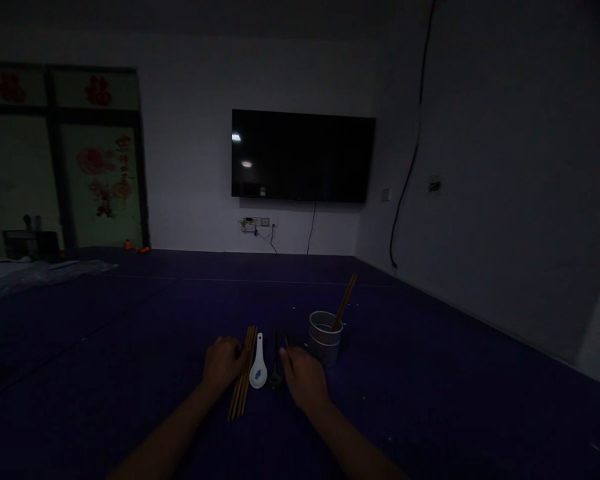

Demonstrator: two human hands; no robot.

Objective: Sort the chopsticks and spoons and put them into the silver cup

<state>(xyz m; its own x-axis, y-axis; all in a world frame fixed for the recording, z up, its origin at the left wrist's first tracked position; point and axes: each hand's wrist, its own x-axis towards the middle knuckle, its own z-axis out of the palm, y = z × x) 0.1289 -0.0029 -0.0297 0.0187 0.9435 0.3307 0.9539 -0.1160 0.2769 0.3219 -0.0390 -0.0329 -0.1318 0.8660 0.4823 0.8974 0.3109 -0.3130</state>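
Several wooden chopsticks (241, 393) lie side by side on the dark blue tabletop. My left hand (224, 363) is closed against their left side, its fingers curled and partly hidden. Just right of them is a white soup spoon (259, 375) with a blue mark in its bowl, handle pointing away. A dark long-handled spoon (275, 380) lies beside it. My right hand (305, 379) is closed around a thin utensil; only its tip (287, 340) shows past the fingers, so its kind is hidden.
Behind my right hand stands a grey metal cup (325, 340) with wooden chopsticks (347, 299) leaning in it. Clear plastic wrapping (45, 272) lies at the far left. Small orange objects (143, 250) rest at the far edge. A wall (505, 267) borders the tabletop on the right.
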